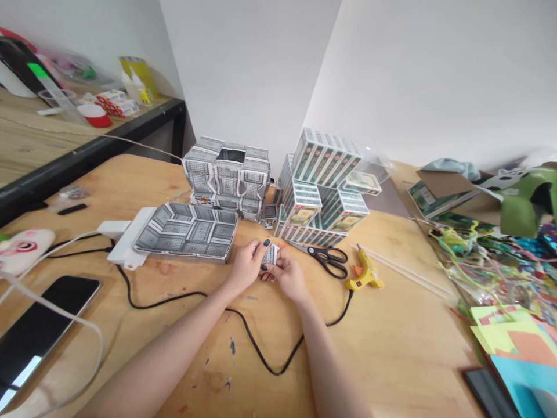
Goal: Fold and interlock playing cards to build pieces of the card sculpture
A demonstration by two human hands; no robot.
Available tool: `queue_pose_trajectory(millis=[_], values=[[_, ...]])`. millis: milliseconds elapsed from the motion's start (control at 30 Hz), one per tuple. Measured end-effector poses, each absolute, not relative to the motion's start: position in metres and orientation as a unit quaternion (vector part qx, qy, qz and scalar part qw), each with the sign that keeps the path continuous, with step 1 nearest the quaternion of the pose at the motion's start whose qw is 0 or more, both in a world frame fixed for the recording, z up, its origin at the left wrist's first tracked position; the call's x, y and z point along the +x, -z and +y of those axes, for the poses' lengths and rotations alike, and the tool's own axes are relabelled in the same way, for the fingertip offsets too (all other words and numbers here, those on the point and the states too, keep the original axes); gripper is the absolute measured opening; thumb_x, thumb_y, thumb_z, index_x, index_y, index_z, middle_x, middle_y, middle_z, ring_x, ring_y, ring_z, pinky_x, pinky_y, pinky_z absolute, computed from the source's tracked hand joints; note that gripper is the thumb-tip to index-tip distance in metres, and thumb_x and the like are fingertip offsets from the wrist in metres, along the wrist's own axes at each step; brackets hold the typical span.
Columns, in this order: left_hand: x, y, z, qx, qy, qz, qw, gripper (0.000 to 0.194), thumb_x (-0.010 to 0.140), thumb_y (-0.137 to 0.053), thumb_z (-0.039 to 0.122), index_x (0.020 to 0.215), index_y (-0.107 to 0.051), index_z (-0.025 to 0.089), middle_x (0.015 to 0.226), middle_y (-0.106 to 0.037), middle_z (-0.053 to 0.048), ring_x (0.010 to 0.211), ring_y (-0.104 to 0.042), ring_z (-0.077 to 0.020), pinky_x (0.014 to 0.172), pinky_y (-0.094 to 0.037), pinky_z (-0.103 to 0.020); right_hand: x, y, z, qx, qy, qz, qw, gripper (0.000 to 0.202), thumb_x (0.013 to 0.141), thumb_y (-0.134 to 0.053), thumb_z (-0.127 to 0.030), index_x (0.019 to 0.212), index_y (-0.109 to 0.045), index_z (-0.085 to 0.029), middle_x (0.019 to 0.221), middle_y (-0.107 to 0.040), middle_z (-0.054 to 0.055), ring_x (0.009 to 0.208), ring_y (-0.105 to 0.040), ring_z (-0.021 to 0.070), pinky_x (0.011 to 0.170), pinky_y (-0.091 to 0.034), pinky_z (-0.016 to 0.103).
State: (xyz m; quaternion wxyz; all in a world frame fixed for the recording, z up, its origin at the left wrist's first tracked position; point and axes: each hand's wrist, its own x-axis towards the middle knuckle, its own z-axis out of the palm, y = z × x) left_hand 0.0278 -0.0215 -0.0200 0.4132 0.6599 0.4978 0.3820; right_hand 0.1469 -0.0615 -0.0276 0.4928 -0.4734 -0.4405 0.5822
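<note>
Between my fingers, at the middle of the wooden table, is a small playing card (270,254) with a grey patterned back. My left hand (250,264) pinches its left side, thumb on top. My right hand (287,273) grips its lower right side; whether it is one card or several I cannot tell. Just beyond my left hand lies a shallow tray made of playing cards (187,229). Behind that stands a box built of cards (228,177) with a dark opening on top. Black-handled scissors (328,258) and a yellow glue gun (364,274) lie right of my right hand.
Stacked card packs (324,191) stand behind the scissors. A white power strip (133,238) sits under the tray's left edge, and a black cord (248,334) loops across the table before me. A phone (43,325) lies left; glue sticks (404,270) and coloured paper (513,337) lie right.
</note>
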Motion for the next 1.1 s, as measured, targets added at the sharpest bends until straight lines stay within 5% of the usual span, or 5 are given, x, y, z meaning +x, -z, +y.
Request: queue_pose_trajectory(millis=[333, 667, 833, 1100], values=[[0.025, 0.018, -0.030, 0.717, -0.421, 0.512, 0.215, 0.030, 0.084, -0.039, 0.032, 0.058, -0.043, 0.017, 0.049, -0.042, 0.004, 0.048, -0.039, -0.0081, 0.049, -0.029, -0.021, 0.146, 0.029, -0.061, -0.469, -0.566, -0.411, 0.539, 0.026, 0.071, -0.064, -0.036, 0.080, -0.045, -0.019, 0.058, -0.064, -0.002, 0.045, -0.058, 0.0113, 0.042, -0.042, 0.020], [0.026, 0.015, -0.029, 0.675, -0.457, 0.532, 0.227, 0.034, 0.084, -0.039, 0.034, 0.054, -0.040, 0.017, 0.045, -0.035, 0.006, 0.043, -0.034, -0.0070, 0.045, -0.027, -0.019, 0.144, 0.023, -0.064, -0.519, -0.506, -0.413, 0.551, 0.026, 0.074, -0.059, -0.042, 0.069, -0.052, -0.017, 0.048, -0.058, -0.003, 0.036, -0.049, 0.0098, 0.040, -0.040, 0.022], [0.028, -0.008, -0.033, 0.689, -0.456, 0.510, 0.238, 0.030, 0.083, -0.043, 0.034, 0.059, -0.048, 0.016, 0.044, -0.039, 0.005, 0.042, -0.036, -0.0066, 0.045, -0.028, -0.019, 0.149, 0.022, -0.062, -0.561, -0.421, -0.378, 0.604, 0.041, 0.079, -0.043, -0.053, 0.058, -0.047, -0.018, 0.040, -0.049, -0.005, 0.033, -0.042, 0.0087, 0.036, -0.033, 0.021], [-0.025, -0.073, -0.012, 0.631, -0.494, 0.582, 0.140, 0.027, 0.083, -0.041, 0.037, 0.076, -0.058, 0.017, 0.051, -0.048, 0.003, 0.048, -0.042, -0.0096, 0.047, -0.031, -0.020, 0.149, 0.026, -0.060, -0.597, -0.397, -0.363, 0.595, 0.046, 0.078, -0.042, -0.056, 0.062, -0.055, -0.015, 0.044, -0.057, 0.001, 0.035, -0.041, 0.0094, 0.037, -0.032, 0.022]])
